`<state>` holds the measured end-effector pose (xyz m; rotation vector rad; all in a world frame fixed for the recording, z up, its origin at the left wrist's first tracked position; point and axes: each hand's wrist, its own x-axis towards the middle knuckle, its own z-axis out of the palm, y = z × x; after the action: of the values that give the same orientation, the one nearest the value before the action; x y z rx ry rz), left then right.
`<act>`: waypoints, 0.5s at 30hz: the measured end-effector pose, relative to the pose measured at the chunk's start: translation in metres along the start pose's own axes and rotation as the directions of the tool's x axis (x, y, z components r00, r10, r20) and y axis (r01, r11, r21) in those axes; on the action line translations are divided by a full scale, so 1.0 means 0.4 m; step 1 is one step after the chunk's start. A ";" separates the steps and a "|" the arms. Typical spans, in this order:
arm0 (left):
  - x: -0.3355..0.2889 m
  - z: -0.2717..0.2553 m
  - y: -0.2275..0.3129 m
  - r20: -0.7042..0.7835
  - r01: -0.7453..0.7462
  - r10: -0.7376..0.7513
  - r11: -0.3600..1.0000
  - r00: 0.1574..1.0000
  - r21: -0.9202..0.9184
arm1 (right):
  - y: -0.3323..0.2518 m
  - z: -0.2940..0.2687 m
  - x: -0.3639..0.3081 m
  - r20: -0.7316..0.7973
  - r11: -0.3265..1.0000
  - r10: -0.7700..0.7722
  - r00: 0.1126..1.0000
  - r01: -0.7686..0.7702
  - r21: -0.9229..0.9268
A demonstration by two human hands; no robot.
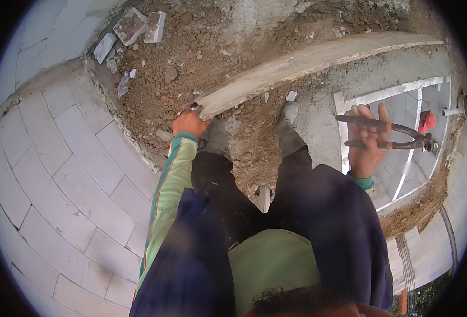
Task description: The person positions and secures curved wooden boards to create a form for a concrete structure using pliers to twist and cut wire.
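Note:
At the left end of a long, pale wooden board (307,59), my left hand (189,123) is closed around its edge. A small dark object (194,106) shows at those fingertips, too small to make out. The board stands on its edge over the soil and curves away to the far right in this view. To the right, my raised right hand (369,150) grips a pair of pincers (413,133) with black and orange handles. Its fingers pass between the two handles, which are spread apart. The pincers' jaws point right, away from the board.
A pale block wall (80,174) rises on my left. Broken block pieces (131,26) lie on loose soil (178,58) at the far left. A white-edged opening (344,132) is at the right, with a red object (427,121) beyond it. My boots (289,112) stand on dirt.

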<state>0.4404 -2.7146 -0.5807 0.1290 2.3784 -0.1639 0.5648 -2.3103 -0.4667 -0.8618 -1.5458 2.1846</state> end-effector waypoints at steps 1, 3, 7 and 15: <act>-0.002 0.004 -0.005 -0.002 0.022 -0.022 1.000 1.000 0.013 | 0.017 -0.006 -0.020 0.010 1.000 0.013 1.000 -0.013 0.019; -0.010 0.027 -0.010 0.034 -0.027 0.025 0.998 0.999 0.054 | 0.061 -0.029 -0.071 0.154 0.908 0.270 0.951 -0.304 0.287; -0.017 0.106 -0.035 -0.032 -0.050 0.050 0.999 0.998 -0.007 | 0.168 -0.039 -0.163 0.091 0.794 0.471 0.878 -0.466 0.389; -0.031 0.122 -0.031 -0.096 -0.072 0.070 0.997 0.993 -0.017 | 0.510 -0.313 -0.362 0.014 0.489 0.856 0.516 -0.820 0.299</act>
<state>0.4807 -2.7349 -0.6061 0.2152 2.4661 -0.1011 0.7709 -2.3757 -0.6441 -1.9365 -0.7146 2.7663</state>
